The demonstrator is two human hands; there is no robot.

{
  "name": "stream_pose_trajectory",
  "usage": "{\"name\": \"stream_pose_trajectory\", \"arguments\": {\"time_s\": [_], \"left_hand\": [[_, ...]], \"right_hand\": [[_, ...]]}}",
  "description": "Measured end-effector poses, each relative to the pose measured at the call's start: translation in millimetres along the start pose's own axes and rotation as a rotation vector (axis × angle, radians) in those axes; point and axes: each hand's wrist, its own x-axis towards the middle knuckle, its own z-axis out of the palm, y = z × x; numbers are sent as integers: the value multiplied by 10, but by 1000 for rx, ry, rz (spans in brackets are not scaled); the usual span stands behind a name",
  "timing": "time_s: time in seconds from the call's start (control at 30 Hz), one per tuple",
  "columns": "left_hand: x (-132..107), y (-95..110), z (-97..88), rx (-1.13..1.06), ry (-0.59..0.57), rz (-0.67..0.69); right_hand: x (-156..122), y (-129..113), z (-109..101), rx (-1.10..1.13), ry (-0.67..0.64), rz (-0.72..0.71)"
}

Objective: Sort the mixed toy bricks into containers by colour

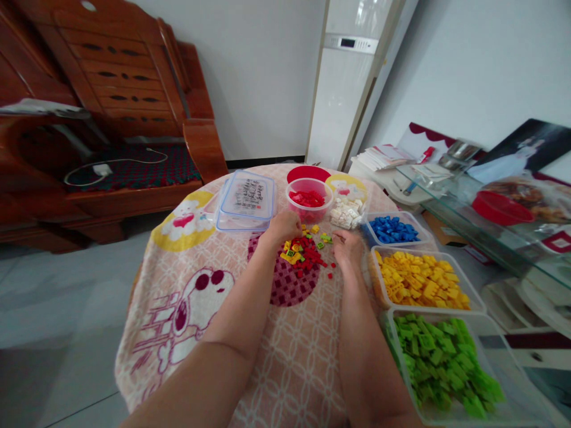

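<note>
My left hand (pixel 286 226) is closed, fingers curled downward, at the upper left edge of a mixed heap of small toy bricks (pixel 307 254) in red, yellow and green. Whatever its fingertips hold is hidden. On the heap's right side, my right hand (pixel 348 246) is closed with thumb and finger together; anything between them is too small to name. Just beyond the hands stands a round clear tub (pixel 310 213) with red bricks (pixel 307 198) in it. White bricks (pixel 347 213) lie piled to its right.
Along the table's right side stand clear containers of blue bricks (pixel 392 230), yellow bricks (pixel 422 279) and green bricks (pixel 446 362). Clear blue-rimmed lids (pixel 247 199) lie at the back left, and a red lid (pixel 307 173) behind the tub. A patterned cloth (pixel 294 356) covers the table.
</note>
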Motion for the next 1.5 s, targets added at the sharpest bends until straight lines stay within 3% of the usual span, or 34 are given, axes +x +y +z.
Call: {"name": "stream_pose_trajectory", "arguments": {"time_s": [0.13,0.37,0.6,0.67,0.77,0.87,1.0,1.17,1.33,1.5], "left_hand": [[33,-53,-45,-385,94,69],[83,68,18,-890,518,-54],[156,100,89,-1091,573,-45],[145,85,64,-1051,549,-21],[92,49,-2,-902,398,16],[36,19,-51,-653,212,80],[1,34,-29,-271,74,128],[-54,147,18,62,29,24],[-106,246,26,149,4,-33],[-54,203,68,148,-1,4]], "right_hand": [[11,18,16,1,2,-32],[-8,-16,4,-27,-7,-30],[-19,-37,-7,-42,-17,-14],[-22,-31,-1,-40,-7,-21],[-26,-16,9,-35,2,-51],[-22,-5,15,-27,1,-56],[-12,-2,12,-20,-4,-52],[-17,-10,-3,-40,-19,-56],[-23,-17,-3,-47,-14,-52],[-26,-17,0,-33,-12,-46]]}}
